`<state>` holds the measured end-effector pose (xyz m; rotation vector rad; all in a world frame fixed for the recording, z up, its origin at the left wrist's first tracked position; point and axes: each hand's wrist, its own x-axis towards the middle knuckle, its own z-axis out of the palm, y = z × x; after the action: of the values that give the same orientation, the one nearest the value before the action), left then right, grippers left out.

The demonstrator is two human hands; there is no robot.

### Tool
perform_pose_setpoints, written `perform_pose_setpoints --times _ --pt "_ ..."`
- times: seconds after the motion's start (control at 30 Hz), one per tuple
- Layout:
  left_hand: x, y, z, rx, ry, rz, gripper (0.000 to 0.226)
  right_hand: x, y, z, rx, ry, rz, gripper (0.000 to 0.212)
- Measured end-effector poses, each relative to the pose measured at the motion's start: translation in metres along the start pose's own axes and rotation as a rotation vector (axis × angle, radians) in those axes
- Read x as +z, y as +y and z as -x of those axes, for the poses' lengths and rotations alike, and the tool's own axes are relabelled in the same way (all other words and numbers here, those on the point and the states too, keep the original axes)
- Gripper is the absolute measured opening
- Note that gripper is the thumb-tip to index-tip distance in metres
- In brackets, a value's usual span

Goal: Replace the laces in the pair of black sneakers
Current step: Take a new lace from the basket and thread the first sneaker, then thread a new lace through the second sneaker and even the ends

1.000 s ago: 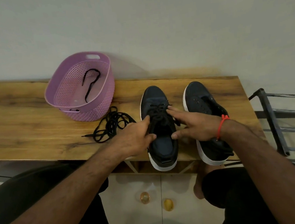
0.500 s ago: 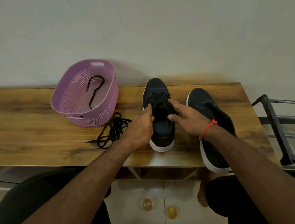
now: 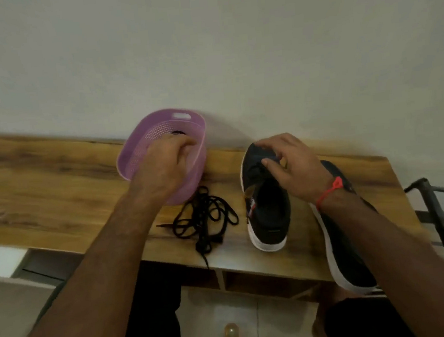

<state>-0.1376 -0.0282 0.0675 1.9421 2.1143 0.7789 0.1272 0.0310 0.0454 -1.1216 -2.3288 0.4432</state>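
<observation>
Your left hand (image 3: 165, 164) reaches curled into the purple basket (image 3: 199, 132) at the table's (image 3: 42, 184) back edge, grip unclear; your right hand (image 3: 293, 167) pinches the sneaker's (image 3: 268, 204) tongue, loose laces (image 3: 206, 218) between.

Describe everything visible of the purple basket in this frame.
The purple basket is an oval tub, plastic by its look, with perforated lattice walls, a smooth rim and a slot handle cut in the far end. It stands upright on the wooden table, near the wall. The left hand reaches down into it, fingers curled; a dark bit of lace shows beyond them. Loose black laces lie just in front.
</observation>
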Motion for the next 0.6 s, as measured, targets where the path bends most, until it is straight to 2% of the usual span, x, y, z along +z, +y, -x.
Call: perform_pose_setpoints --times 0.13,0.23,0.37,0.5,0.53,0.6 --pt "-0.024 -0.037 0.000 -0.226 -0.051 0.021 0.041 0.026 -0.047 -0.072 -0.115 -0.138 -0.007 0.027" --pt "-0.033 -0.050 -0.004 -0.340 -0.082 0.038 0.052 0.066 -0.077 -0.122 -0.158 -0.301 0.069 0.026" --pt "-0.035 -0.060 -0.009 -0.394 -0.102 0.076 0.055 0.123 -0.101 -0.166 -0.129 -0.533 0.225 0.030" --pt "-0.034 -0.063 -0.010 -0.421 -0.115 0.090 0.054 0.162 -0.116 -0.185 -0.066 -0.836 0.441 0.058" --pt "-0.035 -0.061 -0.010 -0.419 -0.112 0.096 0.054 0.166 -0.120 -0.186 -0.069 -0.921 0.488 0.059" --pt "-0.037 -0.059 -0.010 -0.409 -0.116 0.103 0.054 0.169 -0.128 -0.186 -0.052 -1.047 0.534 0.042"
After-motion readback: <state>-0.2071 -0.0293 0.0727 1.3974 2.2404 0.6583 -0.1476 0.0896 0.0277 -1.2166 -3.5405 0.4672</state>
